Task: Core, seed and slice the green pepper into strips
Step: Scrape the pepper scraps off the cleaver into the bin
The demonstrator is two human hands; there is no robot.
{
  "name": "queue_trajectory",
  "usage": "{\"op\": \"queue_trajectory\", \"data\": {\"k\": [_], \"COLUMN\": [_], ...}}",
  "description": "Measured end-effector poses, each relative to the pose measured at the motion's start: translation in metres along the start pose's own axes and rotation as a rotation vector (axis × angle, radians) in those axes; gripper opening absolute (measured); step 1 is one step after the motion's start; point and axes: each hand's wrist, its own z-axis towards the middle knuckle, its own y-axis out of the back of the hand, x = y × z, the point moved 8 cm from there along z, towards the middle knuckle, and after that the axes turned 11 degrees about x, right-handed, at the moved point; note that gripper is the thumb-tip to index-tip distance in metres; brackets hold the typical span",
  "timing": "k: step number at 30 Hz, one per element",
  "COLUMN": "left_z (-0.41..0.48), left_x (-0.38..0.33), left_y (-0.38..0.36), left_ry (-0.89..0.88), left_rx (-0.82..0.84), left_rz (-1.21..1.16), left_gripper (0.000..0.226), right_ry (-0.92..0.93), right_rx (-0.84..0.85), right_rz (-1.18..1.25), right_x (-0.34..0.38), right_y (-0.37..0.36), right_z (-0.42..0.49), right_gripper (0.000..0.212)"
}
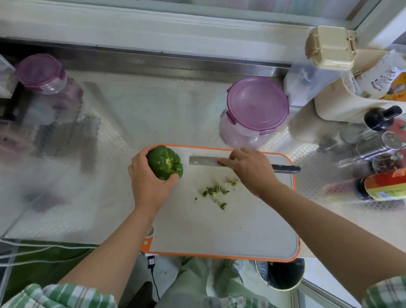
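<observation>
A green pepper (164,163) sits at the far left corner of the white, orange-rimmed cutting board (227,228), its cut stem end turned to the right. My left hand (149,178) grips it from the left and below. A knife (204,160) lies flat along the board's far edge, blade to the left, black handle to the right. My right hand (251,170) lies over the knife where blade meets handle; whether its fingers grip the knife is hidden. Small green stem and core scraps (216,192) are scattered mid-board.
Behind the board stands a purple-lidded container (257,104); another purple-lidded jar (42,73) is at far left. Bottles and shakers (379,153) crowd the right side, with a sauce bottle (389,186) lying nearest. A bin (282,274) is below the counter's front edge.
</observation>
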Motion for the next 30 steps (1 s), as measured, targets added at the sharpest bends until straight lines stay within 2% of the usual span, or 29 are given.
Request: {"op": "queue_trajectory", "data": {"k": [2, 7, 9, 11, 13, 15, 18, 22, 25, 27, 30], "left_z": [-0.001, -0.002, -0.002, -0.003, -0.004, -0.004, -0.004, -0.002, -0.002, -0.003, -0.005], "left_x": [0.000, 0.003, 0.004, 0.007, 0.008, 0.010, 0.011, 0.008, 0.003, 0.001, 0.001], "left_y": [0.001, 0.007, 0.008, 0.009, 0.010, 0.011, 0.013, 0.013, 0.009, 0.007, 0.005], "left_ry": [-0.001, 0.015, 0.013, 0.017, 0.023, 0.027, 0.036, 0.036, 0.033, 0.026, 0.022], "left_rx": [-0.006, -0.026, -0.022, -0.019, -0.012, -0.010, -0.015, -0.010, 0.004, 0.014, 0.017], "left_rz": [0.002, 0.002, 0.005, 0.006, 0.013, 0.010, -0.015, -0.008, -0.006, 0.006, 0.014], "left_gripper": [0.079, 0.079, 0.080, 0.080, 0.080, 0.081, 0.083, 0.081, 0.080, 0.080, 0.080], "right_ry": [-0.007, 0.238, 0.153, -0.041, -0.164, -0.136, 0.027, 0.269, 0.145, 0.032, 0.064], "right_rx": [0.029, 0.061, 0.027, -0.017, 0.014, 0.070, 0.094, 0.102, 0.063, 0.093, 0.139], "right_rz": [-0.012, 0.000, 0.005, 0.043, 0.016, -0.037, -0.051, -0.022, -0.004, -0.011, -0.042], "right_x": [0.004, 0.022, 0.013, 0.001, 0.000, 0.012, 0.024, 0.020, 0.002, -0.001, 0.010], "right_y": [-0.009, -0.022, -0.013, 0.000, 0.004, -0.004, -0.017, -0.013, 0.002, 0.001, -0.016], "right_z": [0.003, -0.030, -0.019, 0.004, 0.024, 0.034, 0.019, -0.013, 0.001, 0.013, 0.002], "right_gripper": [0.052, 0.038, 0.038, 0.043, 0.042, 0.047, 0.054, 0.040, 0.032, 0.036, 0.046]}}
